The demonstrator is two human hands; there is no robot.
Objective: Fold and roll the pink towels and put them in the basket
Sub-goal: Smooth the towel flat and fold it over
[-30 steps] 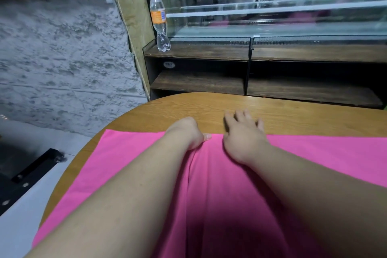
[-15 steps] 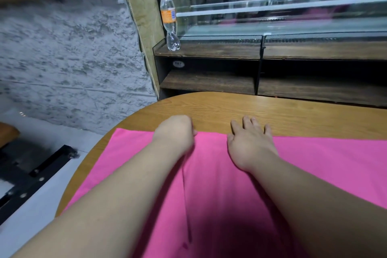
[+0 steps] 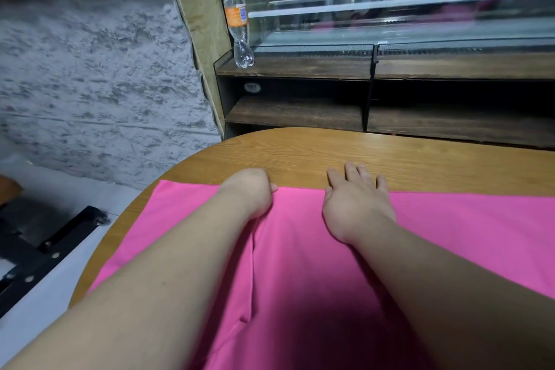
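Two bare hands lie at the far edge of a pink towel (image 3: pixel 450 234), which is spread flat on a wooden table (image 3: pixel 300 150) and runs out well past both hands to either side and back under both forearms. The right hand (image 3: pixel 357 204) lies flat and wide, its palm pressing the cloth and its straight, spread fingers (image 3: pixel 351 173) reaching over the towel's far hem onto the bare wood. The left hand (image 3: pixel 249 192), near it and level with it, is curled with the knuckles up, and only the tip of the thumb shows toward the right hand. Its fingers are tucked out of sight beneath it, so whether they pinch the cloth cannot be told. A raised crease in the towel starts under the left hand and runs back along the inner side of that forearm. Beyond the fingertips, past the table's rounded edge, stands a dark wooden shelf (image 3: pixel 300 66) under a glass case. A clear plastic bottle (image 3: pixel 238 18) with an orange label stands upright on the shelf, beyond the left hand. Outward of the left hand are a rough grey wall (image 3: pixel 90 84) and a black frame (image 3: pixel 51 246) low on the floor.
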